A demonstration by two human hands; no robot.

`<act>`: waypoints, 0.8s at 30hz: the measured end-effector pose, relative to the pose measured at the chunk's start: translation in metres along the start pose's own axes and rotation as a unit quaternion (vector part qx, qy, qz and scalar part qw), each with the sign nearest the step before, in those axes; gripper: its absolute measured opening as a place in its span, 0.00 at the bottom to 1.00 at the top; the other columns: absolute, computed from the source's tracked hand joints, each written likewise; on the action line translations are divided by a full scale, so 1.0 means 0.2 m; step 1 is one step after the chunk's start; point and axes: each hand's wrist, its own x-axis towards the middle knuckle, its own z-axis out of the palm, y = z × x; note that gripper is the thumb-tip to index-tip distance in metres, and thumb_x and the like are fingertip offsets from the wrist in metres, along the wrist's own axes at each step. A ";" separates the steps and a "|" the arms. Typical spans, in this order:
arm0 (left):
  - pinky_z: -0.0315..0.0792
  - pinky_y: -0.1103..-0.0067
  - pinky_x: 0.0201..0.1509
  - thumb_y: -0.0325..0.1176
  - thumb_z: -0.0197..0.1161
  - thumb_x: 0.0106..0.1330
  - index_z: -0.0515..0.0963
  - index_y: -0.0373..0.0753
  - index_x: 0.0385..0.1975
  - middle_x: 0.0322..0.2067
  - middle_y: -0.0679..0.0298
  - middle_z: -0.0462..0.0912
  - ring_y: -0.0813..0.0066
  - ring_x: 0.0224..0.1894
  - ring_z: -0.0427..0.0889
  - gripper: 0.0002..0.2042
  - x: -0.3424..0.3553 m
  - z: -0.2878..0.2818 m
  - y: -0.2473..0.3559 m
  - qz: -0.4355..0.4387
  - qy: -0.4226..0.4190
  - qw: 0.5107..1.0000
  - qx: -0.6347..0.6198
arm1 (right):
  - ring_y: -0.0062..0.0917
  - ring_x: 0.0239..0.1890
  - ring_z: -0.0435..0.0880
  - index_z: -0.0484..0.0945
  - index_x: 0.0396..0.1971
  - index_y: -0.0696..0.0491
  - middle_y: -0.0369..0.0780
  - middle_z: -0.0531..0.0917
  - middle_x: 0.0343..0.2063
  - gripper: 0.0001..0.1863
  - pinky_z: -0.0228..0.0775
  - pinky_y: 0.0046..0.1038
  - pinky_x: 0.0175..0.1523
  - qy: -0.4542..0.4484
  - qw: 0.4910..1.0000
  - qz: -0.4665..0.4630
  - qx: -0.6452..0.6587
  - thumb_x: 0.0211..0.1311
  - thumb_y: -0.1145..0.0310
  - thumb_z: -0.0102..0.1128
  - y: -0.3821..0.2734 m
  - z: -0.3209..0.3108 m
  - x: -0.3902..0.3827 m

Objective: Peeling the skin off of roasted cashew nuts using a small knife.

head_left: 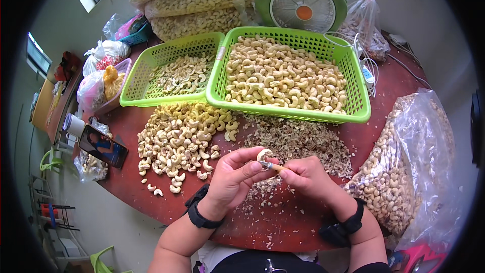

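Observation:
My left hand (233, 178) pinches a pale cashew kernel (263, 154) between thumb and fingers above the red table (151, 192). My right hand (307, 176) grips a small knife (270, 166) whose blade touches the kernel. Under both hands lies a spread of brown peel scraps (298, 141). A heap of unpeeled cashews (179, 134) sits just left of my left hand. Both wrists wear black bands.
Two green baskets stand behind: the right basket (361, 106) full of whole kernels, the left basket (132, 93) with broken pieces. A clear bag of cashews (404, 172) lies at right. A phone (102, 146), a green fan (302, 0) and stacked sacks (197, 0) ring the table.

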 end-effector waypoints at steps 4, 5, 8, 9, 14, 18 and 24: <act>0.72 0.70 0.47 0.22 0.54 0.56 0.70 0.32 0.40 0.37 0.53 0.75 0.63 0.43 0.75 0.11 -0.01 0.01 0.00 0.003 0.008 1.000 0.012 | 0.20 0.12 0.66 0.71 0.13 0.58 0.39 0.69 0.08 0.18 0.58 0.24 0.19 -0.002 1.000 -0.007 -0.009 0.54 0.59 0.51 -0.02 -0.01 0.01; 0.72 0.71 0.47 0.22 0.54 0.56 0.71 0.32 0.40 0.37 0.53 0.75 0.63 0.43 0.75 0.11 -0.01 0.01 0.00 0.007 0.009 1.000 0.017 | 0.20 0.12 0.66 0.71 0.13 0.58 0.39 0.69 0.08 0.18 0.58 0.24 0.19 -0.003 1.000 -0.005 -0.010 0.54 0.59 0.51 -0.02 -0.01 0.01; 0.73 0.72 0.46 0.22 0.55 0.55 0.71 0.32 0.39 0.37 0.52 0.75 0.64 0.42 0.75 0.11 -0.02 0.03 -0.01 0.021 0.018 1.000 0.015 | 0.21 0.12 0.66 0.71 0.13 0.58 0.40 0.69 0.09 0.18 0.58 0.24 0.19 -0.001 1.000 -0.002 -0.012 0.54 0.59 0.51 -0.01 -0.01 0.01; 0.73 0.72 0.46 0.22 0.55 0.55 0.71 0.32 0.39 0.37 0.52 0.75 0.65 0.42 0.75 0.11 -0.02 0.03 -0.02 0.023 0.025 0.999 0.011 | 0.21 0.12 0.66 0.71 0.13 0.58 0.40 0.69 0.09 0.18 0.58 0.24 0.19 0.002 1.000 -0.004 -0.012 0.54 0.59 0.51 -0.01 -0.01 0.01; 0.74 0.70 0.45 0.21 0.54 0.54 0.72 0.35 0.38 0.37 0.54 0.76 0.62 0.44 0.74 0.10 -0.03 0.06 -0.04 0.038 0.062 0.997 0.012 | 0.20 0.12 0.67 0.71 0.13 0.57 0.39 0.70 0.09 0.18 0.59 0.23 0.19 0.005 1.000 0.010 0.010 0.53 0.59 0.51 0.00 -0.01 0.01; 0.73 0.71 0.46 0.21 0.54 0.55 0.71 0.32 0.38 0.36 0.55 0.76 0.65 0.42 0.75 0.10 -0.03 0.07 -0.07 0.064 0.071 0.995 0.004 | 0.18 0.12 0.66 0.71 0.13 0.57 0.38 0.70 0.09 0.18 0.59 0.22 0.19 0.012 0.999 0.021 0.029 0.53 0.59 0.51 0.01 0.01 0.02; 0.73 0.70 0.46 0.21 0.54 0.55 0.71 0.32 0.37 0.36 0.54 0.75 0.64 0.43 0.74 0.10 -0.02 0.05 -0.08 0.077 0.057 0.995 -0.009 | 0.16 0.12 0.66 0.71 0.13 0.57 0.37 0.69 0.08 0.19 0.59 0.22 0.19 0.018 0.999 0.032 0.036 0.54 0.59 0.51 0.01 0.01 0.02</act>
